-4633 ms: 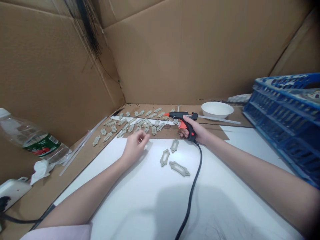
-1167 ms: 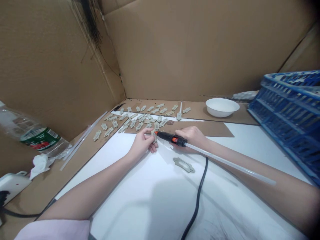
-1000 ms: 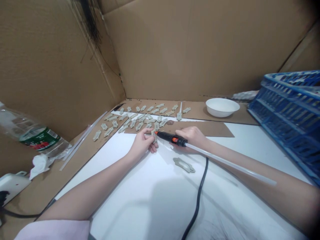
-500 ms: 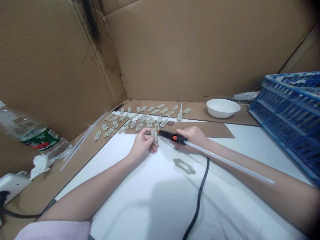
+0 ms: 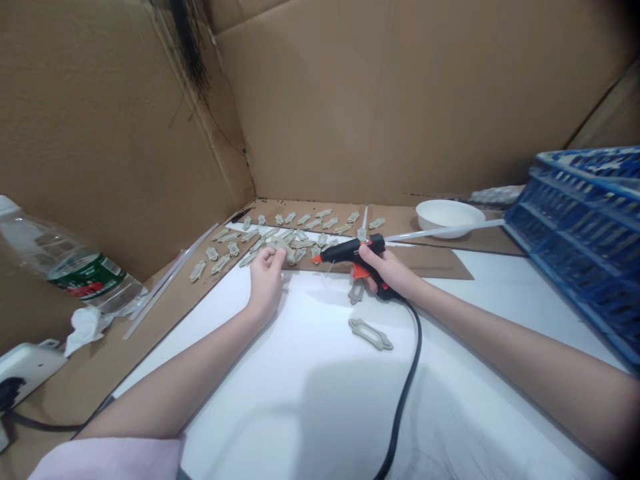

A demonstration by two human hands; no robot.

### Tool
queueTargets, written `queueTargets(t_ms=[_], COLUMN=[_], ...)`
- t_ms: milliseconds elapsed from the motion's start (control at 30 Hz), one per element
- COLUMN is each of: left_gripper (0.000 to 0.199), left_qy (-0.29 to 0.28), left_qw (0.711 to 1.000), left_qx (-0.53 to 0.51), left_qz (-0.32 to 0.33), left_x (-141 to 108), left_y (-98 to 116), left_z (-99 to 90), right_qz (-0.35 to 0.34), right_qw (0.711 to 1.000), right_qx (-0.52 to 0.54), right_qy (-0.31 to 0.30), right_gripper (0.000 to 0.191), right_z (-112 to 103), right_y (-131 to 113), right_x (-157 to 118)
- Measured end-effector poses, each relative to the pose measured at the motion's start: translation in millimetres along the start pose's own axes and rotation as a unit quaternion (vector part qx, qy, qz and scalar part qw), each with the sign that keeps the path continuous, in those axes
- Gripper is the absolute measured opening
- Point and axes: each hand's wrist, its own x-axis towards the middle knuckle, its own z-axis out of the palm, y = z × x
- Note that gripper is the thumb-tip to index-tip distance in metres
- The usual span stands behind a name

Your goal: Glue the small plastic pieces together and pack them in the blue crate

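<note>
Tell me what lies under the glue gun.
Under the glue gun, part of a gray frame shows on the white surface, and a brown cardboard strip runs beneath. The right hand and gun hide the rest.

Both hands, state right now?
Left hand: fingers closed by the grey pieces; can't tell if holding one.
Right hand: closed around the glue gun.

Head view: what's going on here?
Someone at a white work surface holds a glue gun in the right hand, nozzle pointing left, a clear stick in its back. The left hand is at the near edge of a spread of small grey frames; whether it grips one is unclear. Two more frames lie nearer, one partly behind the right hand.
</note>
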Motion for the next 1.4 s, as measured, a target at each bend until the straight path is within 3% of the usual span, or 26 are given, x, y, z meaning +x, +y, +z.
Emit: queueTargets(t_ms=[233,467,700,1400], left_gripper=[0.025,0.027,0.029,0.03], left_qy=[-0.067,-0.137,-0.147,-0.152], left_qw=[0.995,0.985,0.983,0.983], left_qx=[0.054,0.08,0.074,0.068], left_qz=[-0.051,-0.072,-0.086,-0.073], left_x=[-8,-9,-8,-9], left_y=[3,-2,0,-1], left_z=[3.4,4.8,5.0,5.4], right_qz=[0.029,0.025,0.038,0.039], right_qw=[0.998,0.998,0.997,0.995], right_qx=[0.055,0.047,0.015,-0.054], right_qy=[0.013,-0.032,-0.07,-0.08], right_gripper=[0.058,0.057,0.06,0.058], right_z=[-4,-7,-11,-11], right_y=[3,3,1,-6], right_x=[3,1,1,1])
